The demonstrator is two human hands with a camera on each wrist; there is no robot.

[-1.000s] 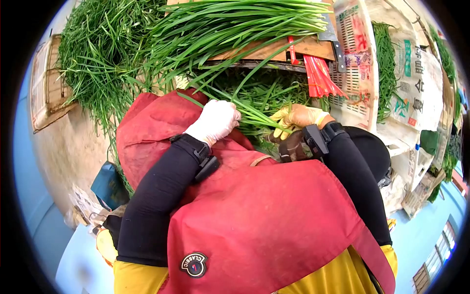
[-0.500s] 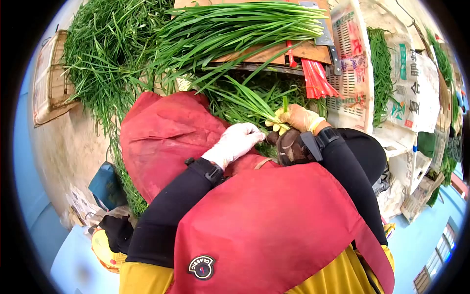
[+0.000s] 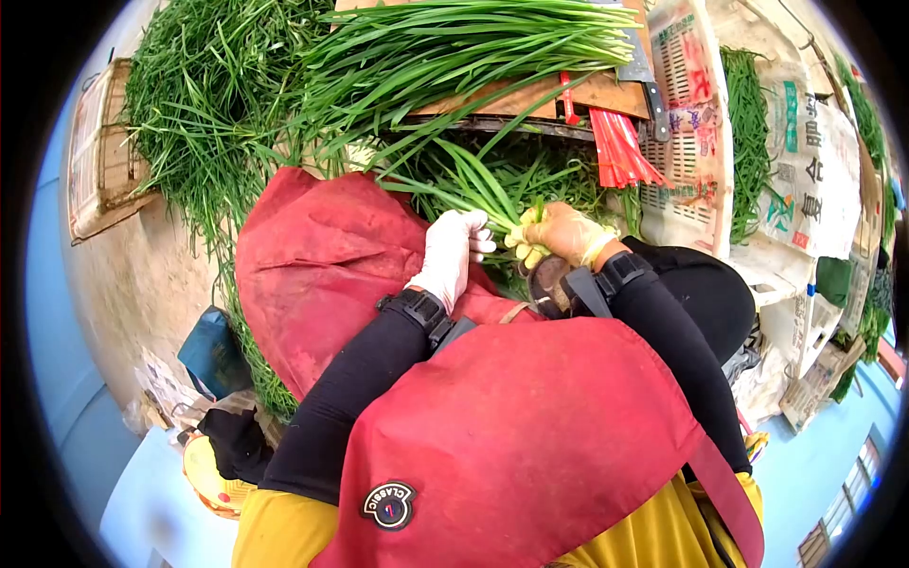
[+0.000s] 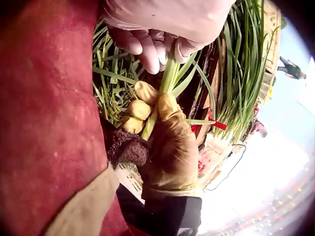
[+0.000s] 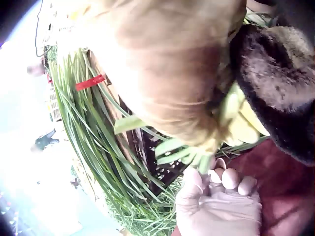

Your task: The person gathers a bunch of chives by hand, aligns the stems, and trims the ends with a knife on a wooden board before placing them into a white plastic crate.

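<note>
A small bunch of garlic chives (image 3: 485,194) stands between the two gloved hands, its pale stalks toward the right. My right hand (image 3: 568,235), in a yellowish glove, grips the stalks near their base, with the thumb along them in the left wrist view. Close beside it, my white-gloved left hand (image 3: 447,254) pinches the same chives (image 4: 171,73) between thumb and fingers, just above the other hand. Under the hands lie loose green leaves (image 3: 530,175) and a brown fuzzy piece (image 4: 127,148) next to the right hand.
Ahead, a large bundle of chives (image 3: 464,47) covers a wooden board (image 3: 606,92), with a knife (image 3: 655,109) and red strips (image 3: 620,156) at its right. A white plastic crate (image 3: 686,123) stands beyond. Heaped greens (image 3: 208,95) fill the far left; a red apron (image 3: 511,426) covers the lap.
The left hand slid right along the chives, dipped below the right hand's fingers, then rose to the bunch again. The right hand keeps its grip and has shifted slightly left.
</note>
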